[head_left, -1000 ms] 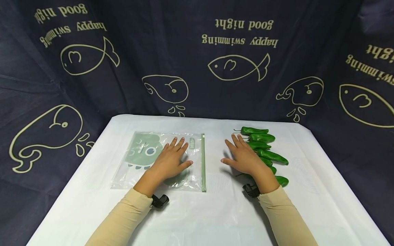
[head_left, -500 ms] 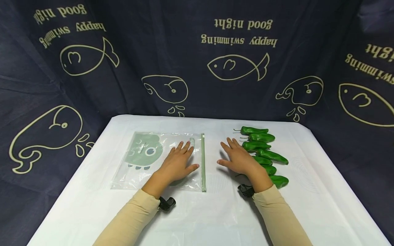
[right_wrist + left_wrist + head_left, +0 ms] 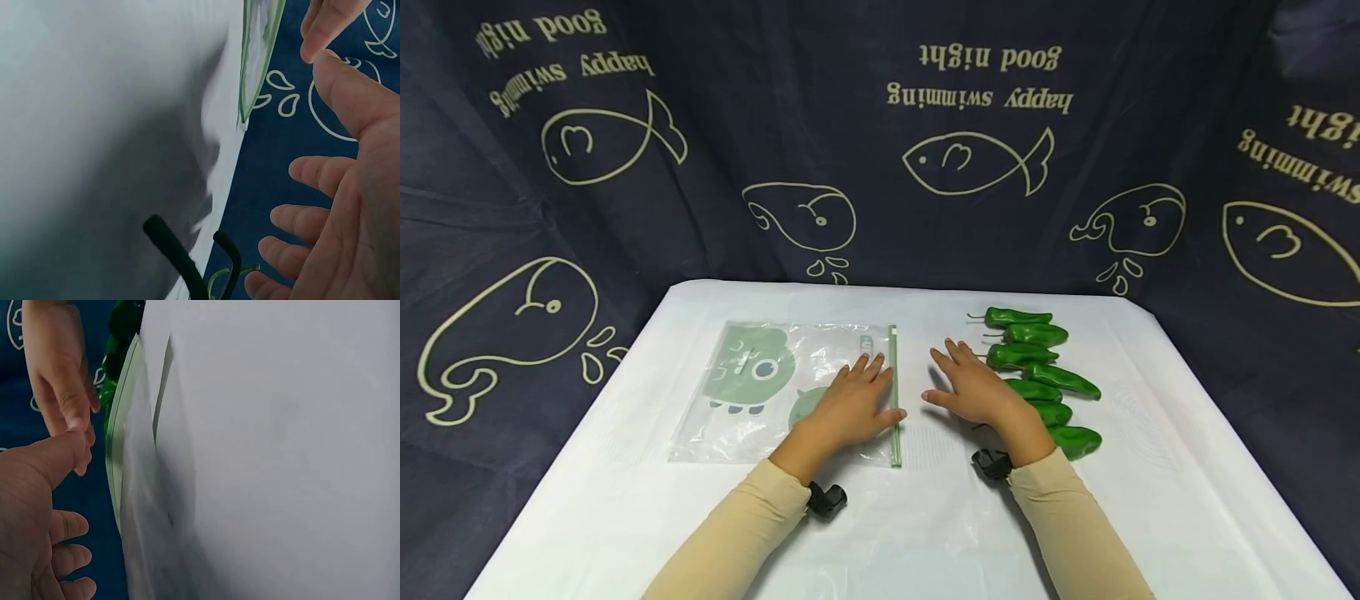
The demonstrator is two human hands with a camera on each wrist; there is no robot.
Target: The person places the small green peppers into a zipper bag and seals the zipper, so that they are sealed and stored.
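A clear zip bag (image 3: pixel 745 433) with a green dinosaur print lies flat on the white table, its green zip edge to the right. Over its right part spreads my left hand (image 3: pixel 853 408), fingers straight, thumb at the zip edge. Both wrist views show two green strips (image 3: pixel 115 450) of the bag's mouth, slightly apart. My right hand (image 3: pixel 977 387), fingers extended and holding nothing, hovers between the bag and a column of several green peppers (image 3: pixel 1063 379), partly covering the nearer ones. Dark pepper stems (image 3: pixel 172 253) poke up in the right wrist view.
The white tablecloth (image 3: pixel 880 542) covers the table. Behind it hangs a dark blue curtain (image 3: pixel 880 242) printed with fish and whales. A black wrist camera (image 3: pixel 827 500) sits at the left cuff and another camera (image 3: pixel 991 464) at the right.
My left hand has slid right and nearer across the bag to its zip edge. My right hand has shifted slightly left, uncovering more of the peppers. The bag and peppers have stayed put.
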